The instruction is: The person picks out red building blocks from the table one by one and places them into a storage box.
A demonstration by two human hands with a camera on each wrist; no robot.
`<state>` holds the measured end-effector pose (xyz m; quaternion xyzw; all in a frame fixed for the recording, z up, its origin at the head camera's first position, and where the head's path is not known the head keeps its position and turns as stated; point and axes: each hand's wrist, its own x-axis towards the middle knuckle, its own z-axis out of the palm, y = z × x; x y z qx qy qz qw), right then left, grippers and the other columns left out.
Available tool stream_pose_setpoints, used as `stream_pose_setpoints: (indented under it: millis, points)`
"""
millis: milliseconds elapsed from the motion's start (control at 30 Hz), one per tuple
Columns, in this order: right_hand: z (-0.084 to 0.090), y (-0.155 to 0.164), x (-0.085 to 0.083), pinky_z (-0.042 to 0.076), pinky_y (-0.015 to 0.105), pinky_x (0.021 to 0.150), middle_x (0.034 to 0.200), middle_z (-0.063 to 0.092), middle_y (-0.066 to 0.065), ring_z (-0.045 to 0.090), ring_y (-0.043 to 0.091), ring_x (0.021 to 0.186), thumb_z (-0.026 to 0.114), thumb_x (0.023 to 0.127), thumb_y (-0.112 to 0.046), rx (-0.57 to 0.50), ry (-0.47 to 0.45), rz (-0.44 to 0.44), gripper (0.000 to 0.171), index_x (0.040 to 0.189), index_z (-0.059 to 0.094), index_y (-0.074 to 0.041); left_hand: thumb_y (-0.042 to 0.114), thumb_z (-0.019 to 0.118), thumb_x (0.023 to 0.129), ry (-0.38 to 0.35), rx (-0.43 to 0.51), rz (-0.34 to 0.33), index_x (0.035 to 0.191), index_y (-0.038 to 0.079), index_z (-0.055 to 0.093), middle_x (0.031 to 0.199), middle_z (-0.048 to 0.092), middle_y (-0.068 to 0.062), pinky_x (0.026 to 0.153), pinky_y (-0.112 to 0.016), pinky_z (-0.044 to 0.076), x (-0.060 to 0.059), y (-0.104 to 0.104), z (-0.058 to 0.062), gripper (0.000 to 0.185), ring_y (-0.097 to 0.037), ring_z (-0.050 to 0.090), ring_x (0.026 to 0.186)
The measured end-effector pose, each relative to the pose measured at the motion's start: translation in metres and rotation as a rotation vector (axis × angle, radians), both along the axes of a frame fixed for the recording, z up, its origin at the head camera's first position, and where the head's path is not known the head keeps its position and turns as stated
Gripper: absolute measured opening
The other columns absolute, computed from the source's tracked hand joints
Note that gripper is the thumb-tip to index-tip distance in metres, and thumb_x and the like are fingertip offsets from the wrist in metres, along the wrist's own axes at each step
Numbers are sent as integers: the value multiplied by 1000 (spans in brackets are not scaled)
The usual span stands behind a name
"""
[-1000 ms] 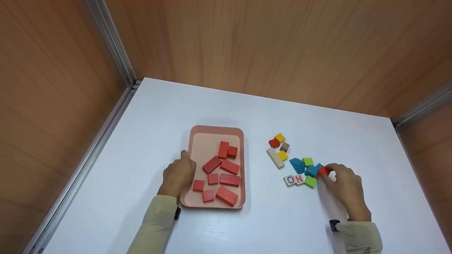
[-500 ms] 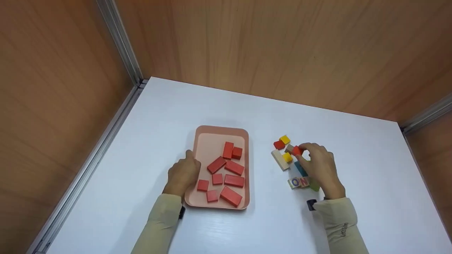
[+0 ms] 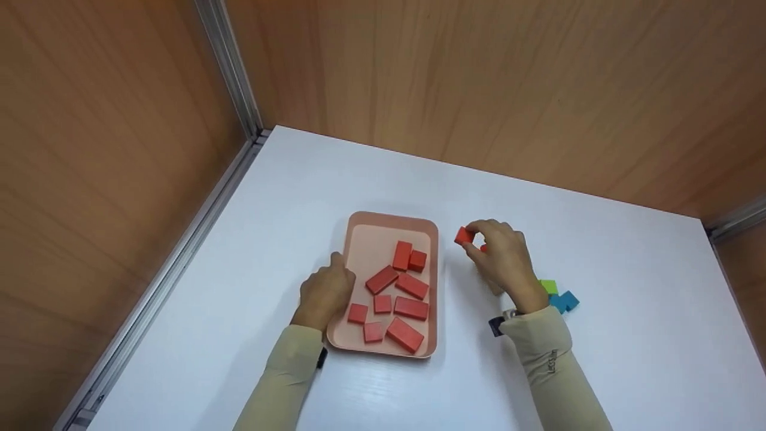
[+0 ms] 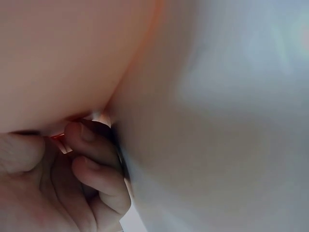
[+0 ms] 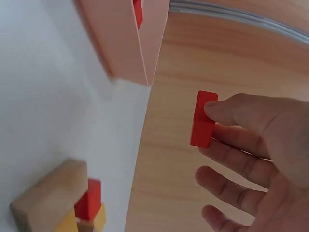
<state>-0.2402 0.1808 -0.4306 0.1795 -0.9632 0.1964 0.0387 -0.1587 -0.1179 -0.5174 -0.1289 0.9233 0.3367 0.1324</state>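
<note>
In the head view, my left hand [image 3: 326, 290] grips the left rim of a pink tray [image 3: 366, 236]. The left wrist view shows its fingers [image 4: 94, 145] curled at the tray's side. Several red wooden blocks [image 3: 411, 307] lie spread inside the tray. Beyond the tray's right rim, my right hand [image 3: 505, 254] pinches a small red block [image 3: 463, 236] between thumb and fingers. The right wrist view shows that block raised off the table, its other fingers apart. Below the hand, another red block [image 5: 91, 198] rests beside a beige bar [image 5: 53, 193] and yellow blocks [image 5: 67, 223].
Right of my right forearm lie a green block [image 3: 548, 287] and blue blocks [image 3: 567, 300]. The hand and sleeve hide other blocks. Wooden panels [image 3: 479, 78] wall in the white table [image 3: 646, 335], with a metal rail [image 3: 230, 66] at the left corner.
My right hand has carried the red block leftward from the blue and green blocks, past the yellow ones, toward the tray. The left hand stays on the tray rim. The head view has shifted slightly.
</note>
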Motion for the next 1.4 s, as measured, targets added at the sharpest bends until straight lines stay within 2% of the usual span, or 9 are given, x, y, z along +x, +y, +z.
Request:
stream_pose_setpoints:
  millis: [167,333,567,833,967,1200,1400]
  points:
    - [-6,-9,-4,42,49,89,111,69,4,56,24,96,78,90,-23,-24,-22,57,32,118,69,-13,27,38,104,5,7,2,119,7,45,77,57,-10,63,-41,45,3,8,2,26,-26,58,67]
    - [-13,-15,-5,42,49,90,112,68,6,57,25,97,78,89,-22,-37,-43,93,32,119,70,-12,29,39,104,-1,19,0,119,8,45,77,57,-9,61,-40,45,6,15,2,26,-25,58,66]
    - [-20,-24,-6,42,53,94,112,69,5,58,26,101,79,88,-24,-18,-51,141,36,120,70,-12,27,39,104,48,-58,-39,111,9,46,72,56,-8,59,-41,43,9,16,1,21,-25,57,64]
    - [-34,-31,-9,42,48,92,109,69,2,57,23,96,78,88,-30,-19,-94,173,34,118,71,-15,28,40,104,41,-49,-39,114,8,47,71,56,-8,59,-40,42,15,18,2,23,-25,56,63]
    - [-43,-31,-9,42,45,89,103,68,-1,55,21,91,77,89,-29,9,-109,178,33,119,70,-16,28,40,104,46,-56,-49,121,6,47,74,56,-8,62,-41,44,18,18,3,28,-25,56,65]
    - [-50,-36,-6,41,48,91,98,66,2,54,24,92,75,91,-25,52,-143,171,31,118,67,-14,28,40,104,32,-56,-53,120,7,47,72,56,-8,60,-40,43,21,16,4,27,-25,56,63]
    - [-54,-31,-6,41,48,92,102,68,0,55,22,93,76,91,-25,17,-130,181,34,122,66,-14,28,40,104,47,-52,-52,119,6,47,71,55,-7,58,-39,42,22,18,0,27,-24,56,61]
